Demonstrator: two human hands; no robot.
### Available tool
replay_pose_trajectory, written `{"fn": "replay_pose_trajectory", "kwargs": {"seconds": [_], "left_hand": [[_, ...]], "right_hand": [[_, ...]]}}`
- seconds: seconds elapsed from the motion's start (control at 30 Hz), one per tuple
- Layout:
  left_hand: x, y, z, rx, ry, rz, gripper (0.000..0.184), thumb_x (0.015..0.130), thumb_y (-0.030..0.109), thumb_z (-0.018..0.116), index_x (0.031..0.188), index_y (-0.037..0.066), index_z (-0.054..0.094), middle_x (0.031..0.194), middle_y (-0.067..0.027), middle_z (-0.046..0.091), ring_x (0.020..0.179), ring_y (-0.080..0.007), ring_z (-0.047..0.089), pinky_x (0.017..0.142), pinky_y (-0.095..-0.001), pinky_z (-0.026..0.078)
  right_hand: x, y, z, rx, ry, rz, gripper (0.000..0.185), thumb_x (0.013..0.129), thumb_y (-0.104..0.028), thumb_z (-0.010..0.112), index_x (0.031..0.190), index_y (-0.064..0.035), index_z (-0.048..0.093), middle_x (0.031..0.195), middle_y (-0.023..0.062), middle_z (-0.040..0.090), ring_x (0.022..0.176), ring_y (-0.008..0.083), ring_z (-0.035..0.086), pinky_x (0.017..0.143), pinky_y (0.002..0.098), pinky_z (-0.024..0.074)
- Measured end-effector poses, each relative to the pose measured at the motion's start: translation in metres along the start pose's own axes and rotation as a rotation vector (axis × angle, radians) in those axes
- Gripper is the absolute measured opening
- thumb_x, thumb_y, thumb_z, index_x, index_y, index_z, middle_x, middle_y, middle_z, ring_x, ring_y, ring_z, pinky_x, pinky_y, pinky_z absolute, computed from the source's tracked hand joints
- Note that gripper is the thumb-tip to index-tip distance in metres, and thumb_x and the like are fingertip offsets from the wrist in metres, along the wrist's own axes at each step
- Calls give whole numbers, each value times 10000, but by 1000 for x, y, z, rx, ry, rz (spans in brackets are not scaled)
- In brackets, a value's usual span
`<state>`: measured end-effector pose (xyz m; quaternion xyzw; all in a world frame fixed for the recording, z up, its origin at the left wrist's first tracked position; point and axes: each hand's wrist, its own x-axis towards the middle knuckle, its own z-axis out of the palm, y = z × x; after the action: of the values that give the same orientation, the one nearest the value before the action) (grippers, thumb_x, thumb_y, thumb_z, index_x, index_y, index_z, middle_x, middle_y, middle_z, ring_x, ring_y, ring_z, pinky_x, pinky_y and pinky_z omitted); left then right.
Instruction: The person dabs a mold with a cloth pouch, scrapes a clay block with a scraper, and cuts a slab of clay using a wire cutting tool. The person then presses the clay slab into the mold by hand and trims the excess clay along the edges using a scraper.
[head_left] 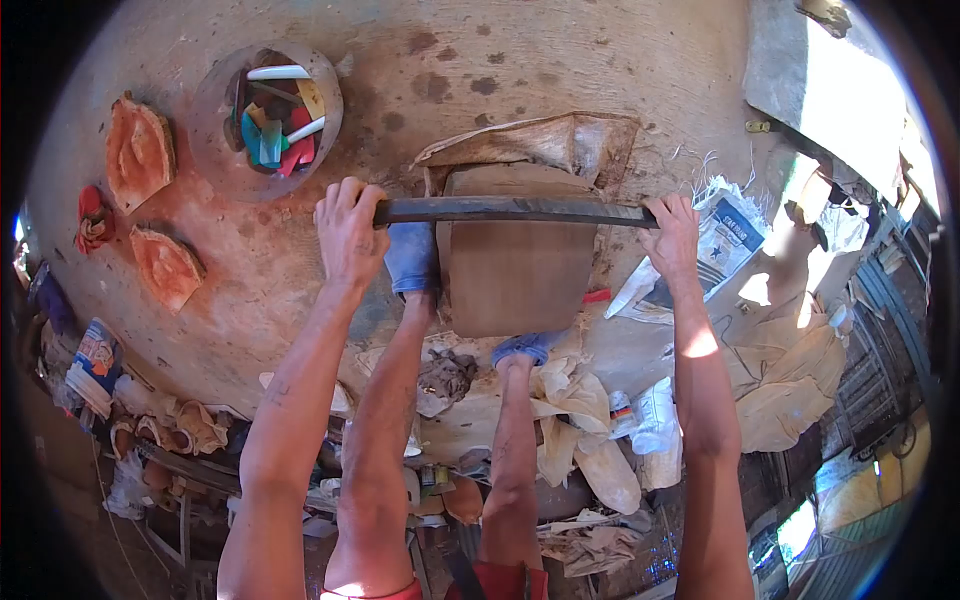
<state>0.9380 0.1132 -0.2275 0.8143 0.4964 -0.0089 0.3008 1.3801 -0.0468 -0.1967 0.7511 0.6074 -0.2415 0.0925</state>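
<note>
A long dark bar (510,209) spans the middle of the view, nearly level. My left hand (348,235) is closed round its left end, and my right hand (674,232) grips the right end. Below the bar lies a smooth brown clay-like slab (520,280), roughly rectangular with a rounded far edge. From this angle I cannot tell whether bar and slab touch. A crumpled brown cloth (580,142) lies along the slab's far side. My feet in blue footwear (412,260) stand beside and at the near edge of the slab.
A round tub (205,140) with colourful scraps and white handles stands at upper left. Two orange-red clay-like pieces (140,155) and a red cloth (94,220) lie near it. A printed sack (725,240) lies right. Rags (575,400) and clutter lie nearer me.
</note>
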Motion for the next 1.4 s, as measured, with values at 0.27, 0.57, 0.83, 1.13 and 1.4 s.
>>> {"fn": "replay_pose_trajectory", "kwargs": {"seconds": [0.27,0.57,0.83,1.13,1.4], "left_hand": [[-1,-24,-5,25,-41,-68,428,611,-50,735,1005,111,688,1015,-82,535,1034,-326,534,859,-450,409],[8,-32,-5,-12,-112,-99,534,603,-48,708,1109,115,758,996,-85,538,1015,-316,536,874,-443,421],[7,-48,-1,-4,-155,-102,550,590,-40,700,1116,104,766,974,-96,526,1015,-324,539,856,-440,423],[13,-50,0,20,-198,-119,557,597,-32,750,1130,125,785,1010,-80,561,1046,-308,560,875,-445,440],[14,-49,-3,44,-211,-109,550,602,-19,755,1129,131,788,999,-76,569,1044,-307,565,874,-442,445]], "right_hand": [[23,-20,0,-49,-109,-34,573,714,-42,751,1259,-204,687,1078,53,585,1102,274,547,973,460,378],[27,-28,1,-84,-217,27,634,695,-36,778,1291,-227,676,1111,53,590,1141,271,550,972,456,382],[36,-36,3,-70,-278,18,589,736,-38,751,1291,-220,672,1116,61,594,1147,281,555,966,467,393],[30,-36,6,-69,-286,22,604,747,-46,763,1316,-219,654,1109,68,591,1139,295,559,946,468,397],[25,-37,14,-12,-288,64,606,738,-30,739,1308,-216,647,1118,74,587,1151,303,553,939,475,407]]}}
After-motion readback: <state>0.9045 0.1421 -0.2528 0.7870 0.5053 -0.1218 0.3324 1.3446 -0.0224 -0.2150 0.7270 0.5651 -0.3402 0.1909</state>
